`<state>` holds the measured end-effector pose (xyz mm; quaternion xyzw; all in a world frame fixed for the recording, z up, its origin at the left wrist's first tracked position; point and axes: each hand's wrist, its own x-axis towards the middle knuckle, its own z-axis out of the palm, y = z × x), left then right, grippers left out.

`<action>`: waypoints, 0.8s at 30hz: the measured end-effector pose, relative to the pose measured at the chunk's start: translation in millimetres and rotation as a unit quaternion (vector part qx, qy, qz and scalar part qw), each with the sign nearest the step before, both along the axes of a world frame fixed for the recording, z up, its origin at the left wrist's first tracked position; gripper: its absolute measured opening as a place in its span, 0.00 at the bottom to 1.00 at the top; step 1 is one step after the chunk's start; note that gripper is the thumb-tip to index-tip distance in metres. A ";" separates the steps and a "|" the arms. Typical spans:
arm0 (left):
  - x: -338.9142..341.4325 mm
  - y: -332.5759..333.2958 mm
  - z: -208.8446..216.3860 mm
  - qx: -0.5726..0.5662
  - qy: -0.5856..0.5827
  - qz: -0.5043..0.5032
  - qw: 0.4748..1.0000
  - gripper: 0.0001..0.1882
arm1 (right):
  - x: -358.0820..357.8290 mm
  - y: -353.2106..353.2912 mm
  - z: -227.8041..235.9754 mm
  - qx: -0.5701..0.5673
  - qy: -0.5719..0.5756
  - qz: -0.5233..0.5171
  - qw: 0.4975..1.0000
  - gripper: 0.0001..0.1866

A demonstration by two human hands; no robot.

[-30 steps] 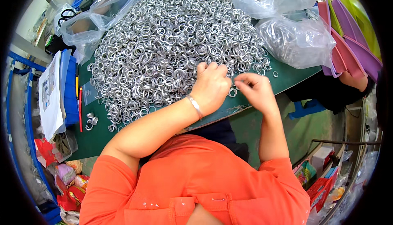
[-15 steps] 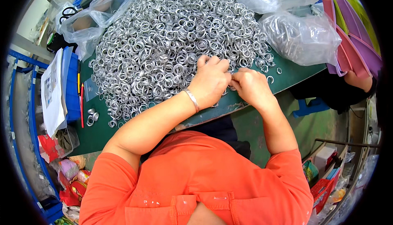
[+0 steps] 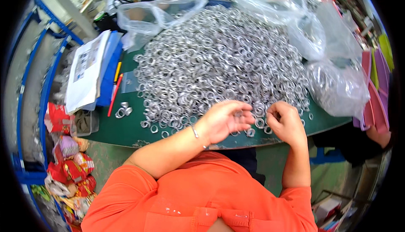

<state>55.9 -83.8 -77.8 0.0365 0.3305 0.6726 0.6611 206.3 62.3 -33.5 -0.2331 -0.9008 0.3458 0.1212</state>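
A broad heap of small silvery metal rings point(image 3: 219, 59) covers the table, with loose rings along its near edge. My left hand point(image 3: 225, 120) is over the heap's near edge, palm turned partly up and fingers stretched apart. A small grey blur shows at its fingers; whether that is a ring in the hand or one behind it, I cannot tell. To its right, my right hand point(image 3: 287, 120) is closed, thumb and fingertips curled together at the near right edge of the heap. Whatever those fingertips hold, if anything, is hidden. The two hands are apart.
Clear plastic bags point(image 3: 337, 84) lie right of and behind the heap. On the green table point(image 3: 114, 135) at left are a red pencil point(image 3: 115, 95), a few separate metal pieces point(image 3: 123, 110) and papers point(image 3: 86, 71) on a blue tray. Another person's hand point(image 3: 378, 135) shows far right.
My hands, together over the rings before, have drawn apart. The left hand has turned its palm up and opened its fingers. The whole view has shifted, showing the heap farther right and lower.
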 end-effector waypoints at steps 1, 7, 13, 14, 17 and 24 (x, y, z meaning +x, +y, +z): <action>3.8 0.7 2.0 -0.014 -0.032 -0.006 0.999 0.17 | -7.5 -8.1 1.6 0.007 0.040 0.042 0.998 0.04; 0.3 -8.0 0.7 0.085 -0.240 0.039 0.966 0.18 | -41.3 -50.9 9.6 0.114 0.196 0.192 0.955 0.12; -32.6 -33.1 8.0 0.091 -0.184 0.120 0.971 0.12 | -34.6 -59.3 -17.3 0.038 0.318 0.002 0.947 0.07; -40.7 -30.4 17.3 0.062 -0.138 0.159 0.976 0.11 | -33.8 -62.3 -23.8 0.058 0.312 -0.006 0.948 0.07; -82.2 -24.3 40.7 0.097 -0.176 0.249 0.947 0.09 | -33.8 -72.6 -48.1 0.115 0.295 -0.006 0.949 0.08; -274.3 -3.2 73.2 0.091 0.068 0.547 0.829 0.18 | -42.8 -78.6 -74.8 0.199 0.298 0.011 0.934 0.13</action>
